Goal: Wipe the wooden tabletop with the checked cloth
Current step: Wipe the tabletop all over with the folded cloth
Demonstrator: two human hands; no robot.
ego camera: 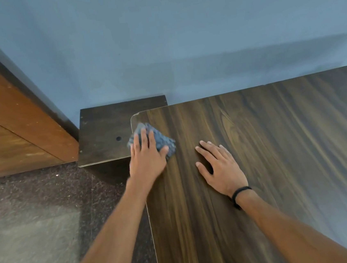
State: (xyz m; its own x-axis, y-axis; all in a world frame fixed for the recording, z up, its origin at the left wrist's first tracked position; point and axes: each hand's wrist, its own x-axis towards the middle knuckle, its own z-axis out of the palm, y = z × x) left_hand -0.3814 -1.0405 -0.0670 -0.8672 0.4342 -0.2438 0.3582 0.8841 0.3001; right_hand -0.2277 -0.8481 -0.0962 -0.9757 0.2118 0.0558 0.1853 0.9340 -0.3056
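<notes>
Your left hand (148,162), fingers (143,137) straight, presses the cloth (163,141) on the tabletop (277,146) corner; your right hand (222,170) lies flat, empty

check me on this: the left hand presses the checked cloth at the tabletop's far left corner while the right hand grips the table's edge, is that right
Not quite. The head view shows the right hand lying flat on the wooden tabletop, fingers spread, in from the edges and gripping nothing. The rest holds: the left hand presses the checked cloth at the far left corner.
</notes>
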